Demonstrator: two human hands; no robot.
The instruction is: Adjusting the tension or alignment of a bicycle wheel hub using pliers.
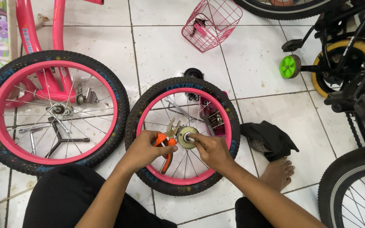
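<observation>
White tiled floor [267,71], pink-rimmed wheel [182,135], pink wire basket [212,23], black cloth [271,139]

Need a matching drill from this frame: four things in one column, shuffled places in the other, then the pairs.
1. orange-handled pliers
2. pink wire basket
3. green plastic training wheel
4. crumpled black cloth

A. on the tiles at top centre
B. in the left hand
C. on the floor right of the small pink-rimmed wheel
D. beside the black bicycle's yellow-rimmed wheel

Pairs: 1-B, 2-A, 3-D, 4-C

Light: bright, even — cast from overhead.
Shadows: soft, short, seen beneath the hands [178,147].
Glare: faint sheen on the tiles [165,50] beyond them.
Focus: sharp — slight edge bending.
</observation>
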